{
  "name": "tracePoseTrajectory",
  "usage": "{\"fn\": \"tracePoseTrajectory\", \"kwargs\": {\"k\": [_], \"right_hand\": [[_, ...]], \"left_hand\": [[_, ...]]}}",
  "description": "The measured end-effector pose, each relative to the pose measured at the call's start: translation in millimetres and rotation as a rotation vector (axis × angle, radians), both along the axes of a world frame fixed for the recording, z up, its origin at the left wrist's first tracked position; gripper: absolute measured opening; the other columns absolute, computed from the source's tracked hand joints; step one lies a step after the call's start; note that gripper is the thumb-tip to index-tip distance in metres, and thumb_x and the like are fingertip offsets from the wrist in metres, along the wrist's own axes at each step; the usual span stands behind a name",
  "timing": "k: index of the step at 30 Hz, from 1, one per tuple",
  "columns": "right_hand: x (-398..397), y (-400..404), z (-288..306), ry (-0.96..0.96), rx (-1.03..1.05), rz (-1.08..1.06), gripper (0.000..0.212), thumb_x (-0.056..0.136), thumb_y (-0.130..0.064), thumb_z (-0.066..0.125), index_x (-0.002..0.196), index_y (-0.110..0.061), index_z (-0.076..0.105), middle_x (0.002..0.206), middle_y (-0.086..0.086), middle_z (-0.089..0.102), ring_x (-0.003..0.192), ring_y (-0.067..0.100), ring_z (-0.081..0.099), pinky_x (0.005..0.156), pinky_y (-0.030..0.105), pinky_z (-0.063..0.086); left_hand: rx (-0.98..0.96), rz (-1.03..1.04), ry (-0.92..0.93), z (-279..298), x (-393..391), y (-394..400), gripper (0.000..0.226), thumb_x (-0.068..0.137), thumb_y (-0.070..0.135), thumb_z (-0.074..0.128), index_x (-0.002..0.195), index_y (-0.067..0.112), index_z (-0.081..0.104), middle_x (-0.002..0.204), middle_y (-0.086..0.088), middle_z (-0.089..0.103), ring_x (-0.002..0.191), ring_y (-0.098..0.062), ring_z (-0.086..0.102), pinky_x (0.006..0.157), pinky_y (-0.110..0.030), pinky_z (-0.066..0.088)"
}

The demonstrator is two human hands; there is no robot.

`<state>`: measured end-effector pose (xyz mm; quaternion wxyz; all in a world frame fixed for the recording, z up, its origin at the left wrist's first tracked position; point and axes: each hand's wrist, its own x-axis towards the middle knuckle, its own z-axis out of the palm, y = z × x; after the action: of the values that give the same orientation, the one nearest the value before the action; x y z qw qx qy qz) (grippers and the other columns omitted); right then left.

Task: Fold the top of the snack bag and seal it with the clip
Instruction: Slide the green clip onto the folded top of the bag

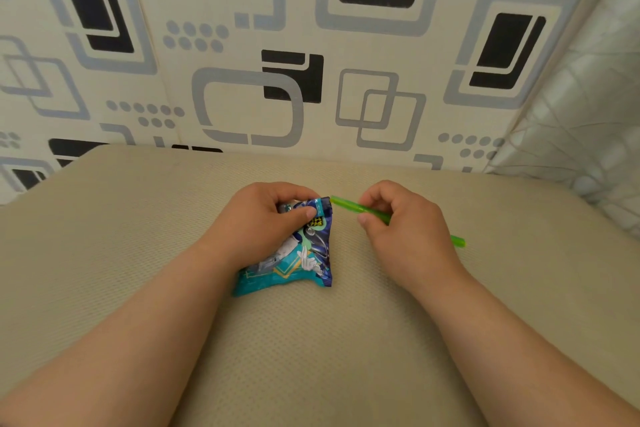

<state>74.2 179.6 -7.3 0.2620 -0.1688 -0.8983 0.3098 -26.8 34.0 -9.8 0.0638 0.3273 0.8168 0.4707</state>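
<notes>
A wide beige cushion (346,340) with a fine woven texture fills the lower view, backed by an upright cream panel (311,28) printed with grey and black rounded squares. Two bare forearms reach in from the bottom corners.

The left hand (256,222) rests on the upper part of a small teal and blue snack bag (294,260) lying on the cushion near the centre. Its fingers are curled closed over the bag's top edge, and the thumb presses down on the front, pinching that edge. The bag's long axis runs from near to far, with its top away from the person.

Just to the right of the bag, the right hand (398,218) holds a slim bright green clip (363,210), fingers and thumb closed around its middle. The clip lies slantwise, its far end pointing left at the bag's top corner, close to it; whether they touch cannot be told. Its other end sticks out beyond the hand to the lower right.
</notes>
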Motion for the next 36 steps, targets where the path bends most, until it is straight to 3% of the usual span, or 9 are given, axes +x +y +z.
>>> {"fn": "tracePoseTrajectory", "kwargs": {"k": [5,9,14,23,29,36], "right_hand": [[0.6,-0.3,0.6,0.005,-0.003,0.002,0.011,0.072,-0.015,0.064,0.075,-0.025,0.059,0.063,-0.021,0.051,0.077,0.021,0.059,0.085,0.048,0.044],[1.8,0.3,1.3,0.012,-0.005,0.003,0.013,0.07,-0.014,0.065,0.072,-0.026,0.059,0.064,-0.02,0.054,0.074,0.017,0.058,0.086,0.048,0.044],[2.1,1.0,3.0,-0.005,-0.009,0.013,0.012,0.069,-0.015,0.066,0.071,-0.026,0.061,0.063,-0.02,0.053,0.075,0.018,0.058,0.086,0.048,0.044],[3.0,1.6,3.3,-0.002,0.04,0.049,0.012,0.069,-0.013,0.067,0.071,-0.024,0.062,0.068,-0.008,0.059,0.075,0.021,0.058,0.086,0.049,0.043],[2.3,4.0,1.2,-0.013,0.02,0.096,0.009,0.07,-0.015,0.067,0.073,-0.023,0.066,0.068,-0.006,0.064,0.071,0.018,0.06,0.07,0.028,0.043],[1.5,2.3,0.1,0.0,0.05,0.118,0.01,0.068,-0.012,0.067,0.07,-0.022,0.064,0.066,-0.007,0.059,0.069,0.016,0.056,0.067,0.029,0.041]], "left_hand": [[-0.074,0.01,0.045,2.1,0.8,1.3,0.018,0.077,0.024,0.064,0.079,0.042,0.064,0.067,0.021,0.063,0.054,0.014,0.056,0.047,-0.002,0.037],[-0.142,0.019,0.08,3.1,0.7,1.8,0.014,0.076,0.025,0.064,0.082,0.038,0.067,0.069,0.02,0.063,0.059,0.006,0.057,0.051,-0.004,0.04],[-0.192,0.022,0.115,3.0,0.4,2.0,0.015,0.076,0.025,0.063,0.087,0.034,0.069,0.069,0.016,0.063,0.063,0.006,0.055,0.057,-0.006,0.04],[-0.223,0.005,0.151,4.8,2.4,1.4,0.014,0.076,0.026,0.063,0.085,0.033,0.069,0.064,0.024,0.057,0.06,0.009,0.053,0.055,-0.004,0.037],[-0.233,-0.006,0.15,4.2,2.7,0.8,0.014,0.076,0.026,0.062,0.086,0.033,0.069,0.07,0.016,0.062,0.066,0.004,0.054,0.059,-0.009,0.038],[-0.238,-0.008,0.154,3.3,4.1,2.2,0.014,0.076,0.026,0.063,0.086,0.032,0.069,0.075,0.011,0.064,0.068,0.004,0.055,0.059,-0.008,0.037]]}}
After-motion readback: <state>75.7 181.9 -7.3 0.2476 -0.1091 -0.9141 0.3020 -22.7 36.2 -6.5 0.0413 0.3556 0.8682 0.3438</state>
